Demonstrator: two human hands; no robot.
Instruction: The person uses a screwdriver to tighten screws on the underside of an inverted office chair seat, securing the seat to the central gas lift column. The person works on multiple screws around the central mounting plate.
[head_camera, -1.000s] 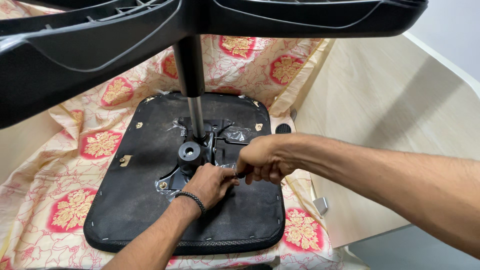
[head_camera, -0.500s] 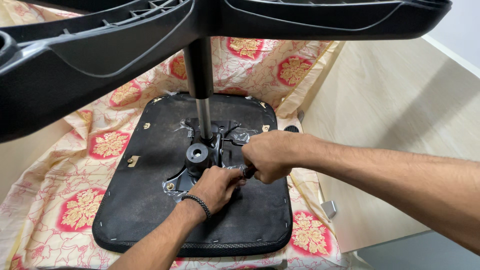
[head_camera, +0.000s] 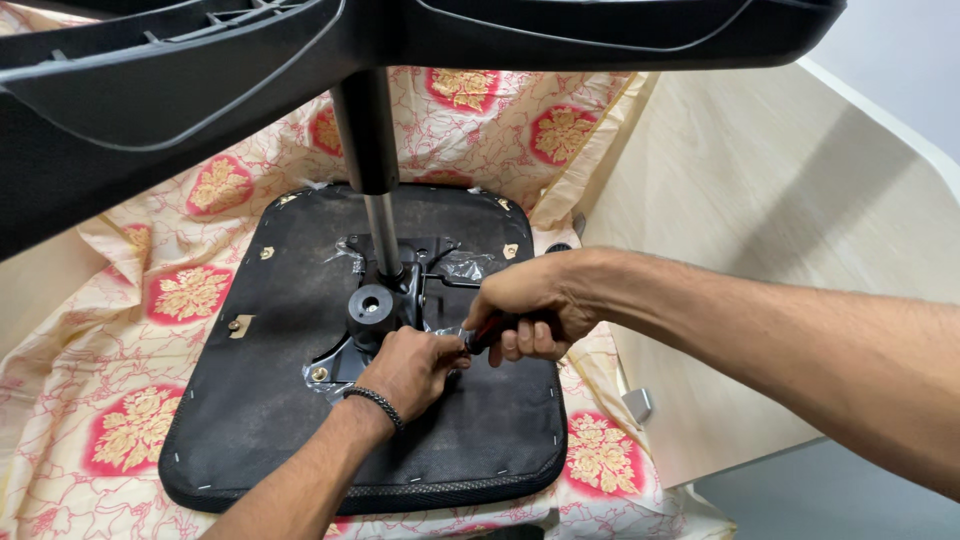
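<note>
Currently one seat base (head_camera: 270, 400), one gas-lift column (head_camera: 372, 180); screwdriver handle (head_camera: 487, 330) is gripped by right hand (head_camera: 535, 305), left hand (head_camera: 410, 368) curled on mechanism plate (head_camera: 385, 310).

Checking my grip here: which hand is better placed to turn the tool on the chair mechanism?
Probably the right hand: it already grips the tool handle, while the left hand rests on the mechanism plate.

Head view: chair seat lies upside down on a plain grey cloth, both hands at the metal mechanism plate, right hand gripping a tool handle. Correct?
One thing is off: the cloth is not plain grey, it is cream with red and gold floral medallions. The head view shows it. The rest stands: the chair seat lies underside up, the left hand and right hand are at the mechanism plate, the right gripping a tool handle.
</note>
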